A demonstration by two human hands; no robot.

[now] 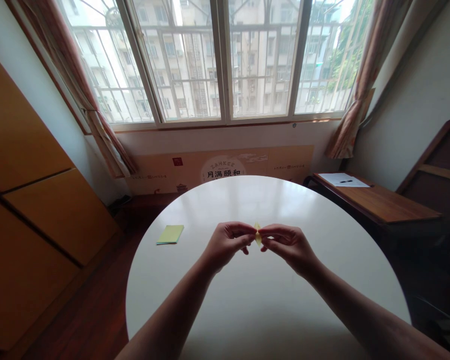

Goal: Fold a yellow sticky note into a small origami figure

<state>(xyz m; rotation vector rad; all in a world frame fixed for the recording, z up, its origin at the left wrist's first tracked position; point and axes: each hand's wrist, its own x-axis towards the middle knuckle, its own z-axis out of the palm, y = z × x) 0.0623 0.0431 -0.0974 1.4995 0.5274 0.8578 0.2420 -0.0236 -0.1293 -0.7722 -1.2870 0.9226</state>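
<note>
Between my two hands, above the middle of the white table, is a small folded piece of yellow paper. My left hand pinches its left side between thumb and fingertips. From the other side, my right hand pinches it the same way, so the fingertips of both hands nearly meet at the paper. Fingers cover part of it, and its exact folded shape is hard to make out. Off to the left on the tabletop lies a pad of yellow-green sticky notes with a bluish layer at its bottom edge.
The round white table fills the middle. At the right stands a low wooden table with white paper and a pen on it. A wooden cabinet is at the left. Behind are a printed box and a barred window.
</note>
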